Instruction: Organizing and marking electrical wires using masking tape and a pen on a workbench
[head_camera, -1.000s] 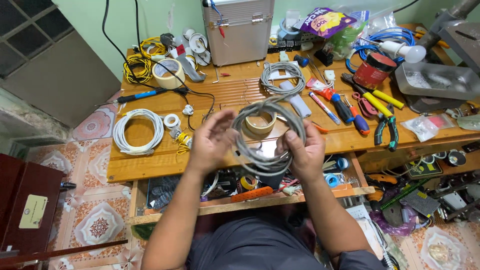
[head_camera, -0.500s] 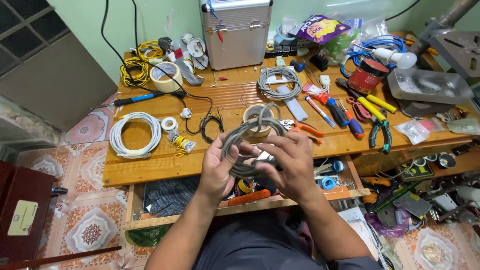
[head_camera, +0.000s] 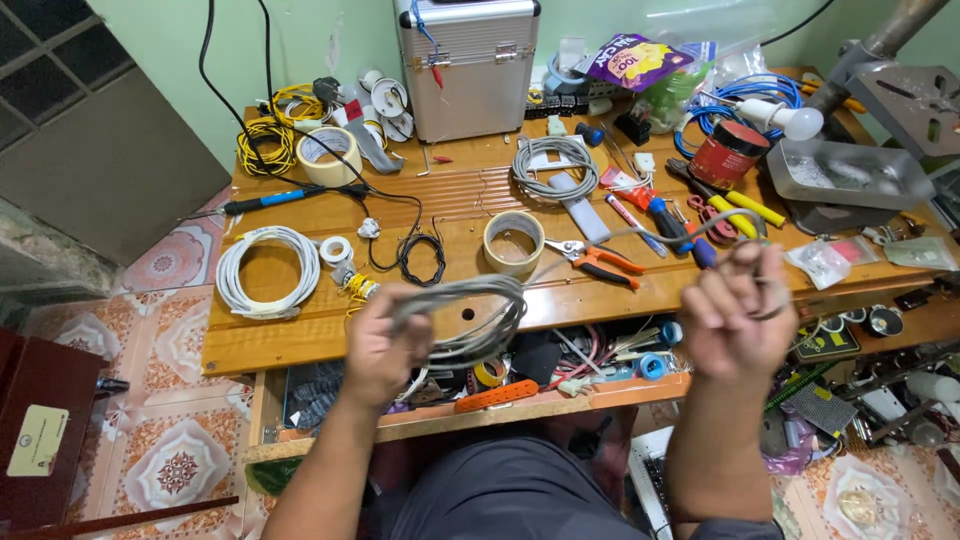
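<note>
Grey cable coil (head_camera: 465, 320) sits bunched in the left hand (head_camera: 378, 350), fingers closed round it above the counter (head_camera: 300, 340) edge; the right hand (head_camera: 735, 325) is fisted on its free end, pulled out to the side. Best kept taut and fed loop by loop, I judge. On the counter: one white cable coil (head_camera: 265, 270), two tape rolls (head_camera: 514, 243), one pair of orange-handled pliers (head_camera: 595, 262).

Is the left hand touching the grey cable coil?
Touching. The head view shows the left hand closed around the grey cable coil, with the fingers wrapped over its strands.
</note>
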